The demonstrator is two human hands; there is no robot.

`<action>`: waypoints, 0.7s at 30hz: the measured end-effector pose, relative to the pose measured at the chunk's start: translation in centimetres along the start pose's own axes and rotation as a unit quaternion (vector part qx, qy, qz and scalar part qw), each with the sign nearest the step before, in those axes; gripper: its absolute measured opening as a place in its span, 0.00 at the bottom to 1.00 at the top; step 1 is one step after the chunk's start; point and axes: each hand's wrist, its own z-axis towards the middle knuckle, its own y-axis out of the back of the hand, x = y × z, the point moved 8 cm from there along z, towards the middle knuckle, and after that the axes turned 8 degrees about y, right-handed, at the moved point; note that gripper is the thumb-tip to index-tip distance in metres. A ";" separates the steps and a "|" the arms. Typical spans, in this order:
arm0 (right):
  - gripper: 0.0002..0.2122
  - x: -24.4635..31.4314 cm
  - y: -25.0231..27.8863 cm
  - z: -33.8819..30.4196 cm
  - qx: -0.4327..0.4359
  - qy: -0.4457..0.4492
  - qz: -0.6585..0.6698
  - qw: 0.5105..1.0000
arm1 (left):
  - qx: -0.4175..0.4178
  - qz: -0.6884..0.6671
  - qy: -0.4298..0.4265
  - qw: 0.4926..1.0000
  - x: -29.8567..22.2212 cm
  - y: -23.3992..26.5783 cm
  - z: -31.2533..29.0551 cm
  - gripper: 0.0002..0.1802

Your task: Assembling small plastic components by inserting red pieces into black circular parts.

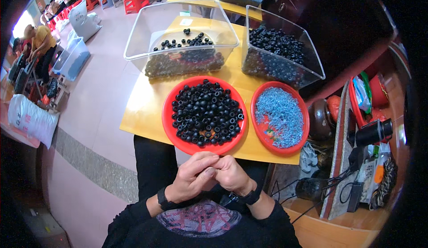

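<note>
My left hand (195,175) and my right hand (233,175) are closed together just in front of a red plate (166,114). The left fingers lie over the right ones, and whatever may be between them is hidden. On that plate is a heap of small black ring-shaped plastic parts (207,110), some showing round holes. A second red plate (306,130) to the right carries a pile of tiny bluish metal pieces (280,114), too small to name surely.
Behind the plates stand a clear bin (232,47) with a layer of black parts and a fuller clear bin (318,69). All rest on a yellow table (145,110). Shelves with cables (343,176) are at right. Other people (41,47) work at far left, near white sacks (33,118).
</note>
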 end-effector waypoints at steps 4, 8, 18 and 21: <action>0.08 -1.4 1.6 -0.5 -0.048 -0.010 -0.060 0.997 | -0.007 0.038 0.018 0.999 0.4 -0.7 0.2 0.14; 0.07 -1.1 2.2 -1.1 -0.059 -0.031 -0.078 0.995 | 0.021 0.022 0.035 0.999 0.9 -1.3 0.8 0.16; 0.11 9.8 8.3 1.4 -0.133 0.013 -0.156 0.979 | -0.046 0.031 0.038 0.998 2.1 2.1 0.4 0.18; 0.15 17.9 12.4 4.1 -0.170 0.132 -0.185 0.959 | -0.086 0.058 0.038 0.994 1.7 4.0 -0.2 0.14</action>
